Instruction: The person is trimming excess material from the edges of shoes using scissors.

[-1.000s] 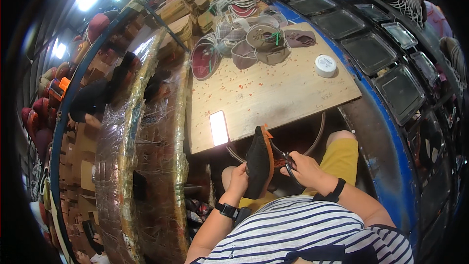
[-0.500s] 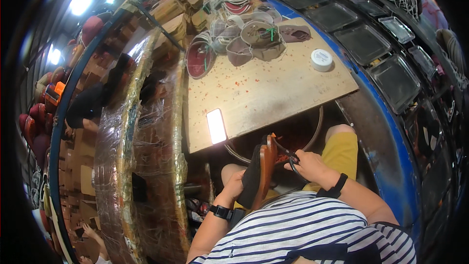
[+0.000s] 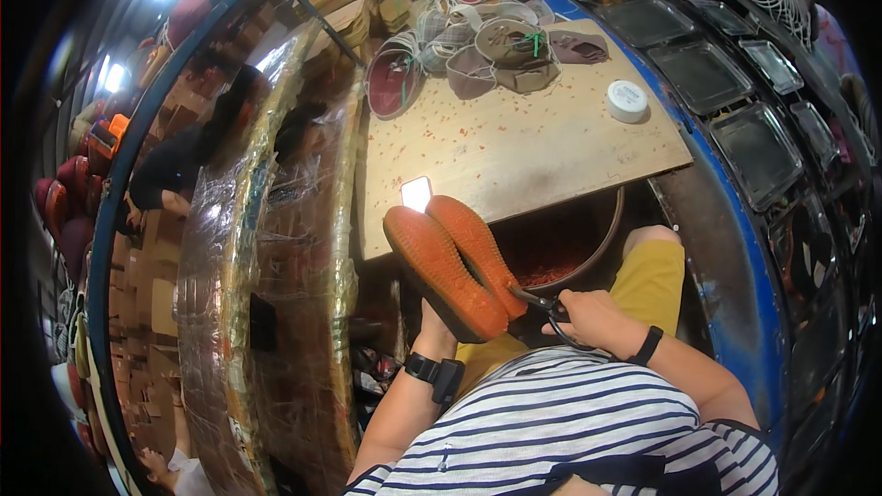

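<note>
Pair of orange-soled shoes (image 3: 455, 262) now turned soles-up at frame centre, gripped from beneath by left hand (image 3: 439, 320); right hand (image 3: 593, 320) closed around scissors (image 3: 542, 305) at sole edge, suggesting trimming under way.

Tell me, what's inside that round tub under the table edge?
The tub holds a heap of small red scraps. The wooden table and orange soles cover the rest.

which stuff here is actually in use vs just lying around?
In use:
- pair of orange soles, held up by the left hand
- scissors in the right hand, at the sole edge
- bin of orange scraps below

Lying about:
- white round tub
- pile of shoe uppers
- plywood table
</note>
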Demonstrator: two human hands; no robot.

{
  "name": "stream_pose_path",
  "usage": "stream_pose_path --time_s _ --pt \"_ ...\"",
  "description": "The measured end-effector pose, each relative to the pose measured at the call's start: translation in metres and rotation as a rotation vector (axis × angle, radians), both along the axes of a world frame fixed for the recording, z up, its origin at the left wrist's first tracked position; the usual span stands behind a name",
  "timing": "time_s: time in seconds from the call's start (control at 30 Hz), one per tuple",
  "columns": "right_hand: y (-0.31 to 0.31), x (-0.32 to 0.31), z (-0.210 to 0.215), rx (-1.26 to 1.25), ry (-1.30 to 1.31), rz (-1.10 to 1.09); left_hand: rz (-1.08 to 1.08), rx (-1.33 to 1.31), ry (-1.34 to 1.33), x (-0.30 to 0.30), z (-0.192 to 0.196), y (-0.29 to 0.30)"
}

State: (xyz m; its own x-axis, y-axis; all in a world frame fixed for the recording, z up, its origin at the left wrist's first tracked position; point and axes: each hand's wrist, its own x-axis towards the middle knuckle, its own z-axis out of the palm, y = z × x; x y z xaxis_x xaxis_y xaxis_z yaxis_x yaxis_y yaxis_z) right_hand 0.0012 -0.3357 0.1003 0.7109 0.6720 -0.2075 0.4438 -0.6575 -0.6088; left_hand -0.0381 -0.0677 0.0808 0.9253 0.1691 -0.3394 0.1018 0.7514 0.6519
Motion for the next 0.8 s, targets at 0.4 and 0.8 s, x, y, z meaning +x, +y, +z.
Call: stream_pose_path --time_s 0.4,0.8 --pt "0.01 0.001 0.004 0.041 0.02 0.09 0.088 0.092 0.15 -0.007 -0.039 0.001" --pt "-0.002 0.01 -0.014 -0.01 -0.071 0.019 0.384 1.061 0.264 -0.08 0.033 0.113"
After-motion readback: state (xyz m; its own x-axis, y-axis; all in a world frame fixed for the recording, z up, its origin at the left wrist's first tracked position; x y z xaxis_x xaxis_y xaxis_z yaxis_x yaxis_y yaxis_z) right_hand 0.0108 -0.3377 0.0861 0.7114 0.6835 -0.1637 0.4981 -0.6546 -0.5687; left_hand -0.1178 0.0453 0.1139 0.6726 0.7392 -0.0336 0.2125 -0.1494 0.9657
